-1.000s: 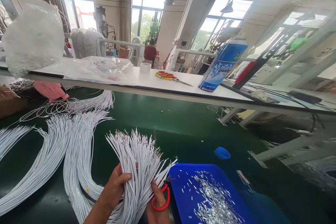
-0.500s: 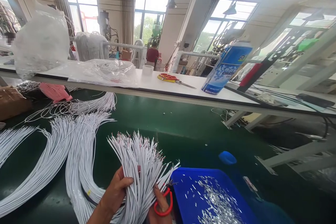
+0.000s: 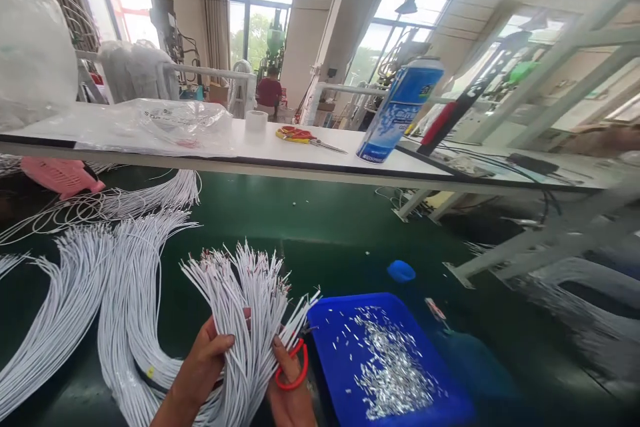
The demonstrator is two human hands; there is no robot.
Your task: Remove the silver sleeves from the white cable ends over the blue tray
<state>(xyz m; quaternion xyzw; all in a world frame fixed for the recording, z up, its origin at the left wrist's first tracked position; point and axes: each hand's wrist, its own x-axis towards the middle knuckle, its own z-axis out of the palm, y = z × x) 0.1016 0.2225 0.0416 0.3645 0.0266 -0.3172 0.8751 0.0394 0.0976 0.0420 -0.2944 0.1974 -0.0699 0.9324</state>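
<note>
A thick bundle of white wires (image 3: 250, 320) stands upright at the bottom centre, its cut ends fanned out at the top. My left hand (image 3: 205, 360) is wrapped round the bundle's left side, thumb in front. At the right side, my right hand (image 3: 290, 373) grips some of the wires, with the red handle of a pair of scissors (image 3: 294, 383) looped at its fingers. Its blades are mostly hidden behind the wires. Just right of that hand lies a blue tray (image 3: 330, 367) holding many small shiny clipped pieces (image 3: 395, 367).
More wire bundles (image 3: 143, 293) lie on the left. A white bench (image 3: 310, 157) crosses behind, bearing red-yellow scissors (image 3: 295, 135), a blue spray can (image 3: 400, 110) and plastic bags (image 3: 170, 123). A blue object (image 3: 401, 271) lies beyond the tray. A person (image 3: 269, 90) is far back.
The view has turned a little to the right, so everything sits further left. Both hands still hold the wires, and the bundle's top has parted slightly more.
</note>
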